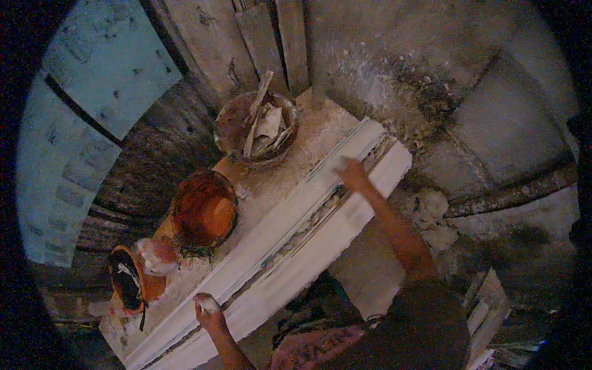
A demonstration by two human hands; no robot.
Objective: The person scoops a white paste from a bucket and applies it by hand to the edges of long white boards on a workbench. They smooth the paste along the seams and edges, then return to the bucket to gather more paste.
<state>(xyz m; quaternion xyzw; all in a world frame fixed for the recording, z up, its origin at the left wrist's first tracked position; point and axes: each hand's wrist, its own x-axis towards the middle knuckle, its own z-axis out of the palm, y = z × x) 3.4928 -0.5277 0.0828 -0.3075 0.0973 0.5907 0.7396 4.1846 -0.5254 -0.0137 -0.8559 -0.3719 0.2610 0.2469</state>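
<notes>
We see a long white moulding (pixel 311 185) lying lengthwise on a dusty worktop (pixel 324 117), between its lower left end and its far right corner, along the side nearest the person. A dark, ragged channel runs down the moulding's length; we cannot tell whether it divides two strips or is cut into one. The right hand (pixel 354 175) is at the moulding near that far right corner, the forearm reaching across the channel; its fingers are blurred, so we cannot tell whether they grasp or are released. The left hand (pixel 210 313) is at the moulding toward the lower left end, its fingers curled in. White shows at them, but we cannot tell whether they grasp a lump or are only coated.

Along the worktop's far long edge, we find a crusted round tub (pixel 234 123) nearest the far right corner, with a wooden stick (pixel 258 114) and pale scraps (pixel 269 123) inside. Farther left on the same edge stands an orange bucket (pixel 217 213), then a pale plastic bag (pixel 156 256) beside an orange container with a dark opening (pixel 153 287), near the lower left corner.
</notes>
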